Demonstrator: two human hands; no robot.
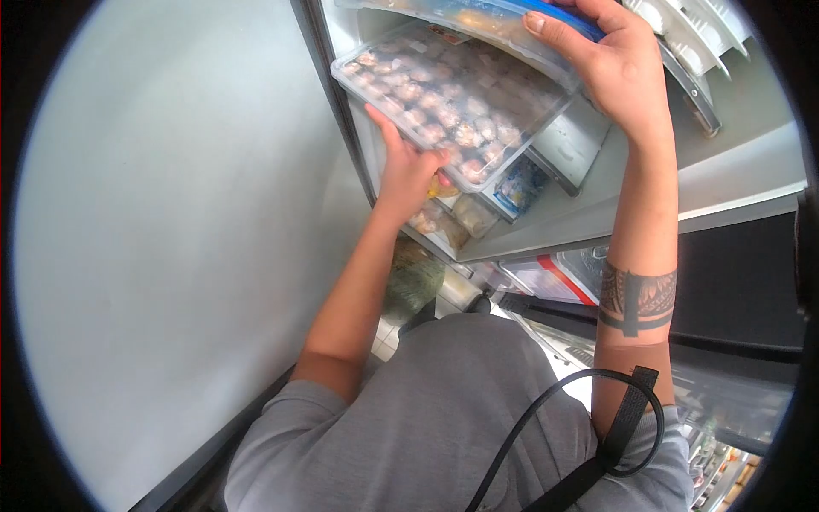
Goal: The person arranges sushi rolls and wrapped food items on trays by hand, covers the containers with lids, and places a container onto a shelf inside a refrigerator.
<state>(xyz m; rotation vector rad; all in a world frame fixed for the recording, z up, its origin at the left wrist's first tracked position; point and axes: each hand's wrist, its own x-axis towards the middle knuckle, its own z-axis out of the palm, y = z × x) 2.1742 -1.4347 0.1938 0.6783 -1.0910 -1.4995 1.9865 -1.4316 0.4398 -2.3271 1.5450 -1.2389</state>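
Note:
A clear flat plastic container (pixel 465 132) holds rows of small pinkish-white pieces that look like dumplings. It sits tilted at the front of an open fridge or freezer. My left hand (pixel 408 166) grips its near left edge, thumb at the front rim and a finger along the side. Above it is a second clear container with a blue lid (pixel 570 19), its contents yellowish and blurred. My right hand (pixel 621 60) is closed on that one's right end, thumb on the lid's edge and the other fingers partly out of frame.
A large pale door panel (pixel 171 213) stands along my left. Lower shelves hold bagged food (pixel 473 213) and a blue packet (pixel 519 186). White ribbed trays (pixel 691 34) are at upper right, beside a metal shelf bracket (pixel 695 98). A black cable (pixel 546 397) loops near my right arm.

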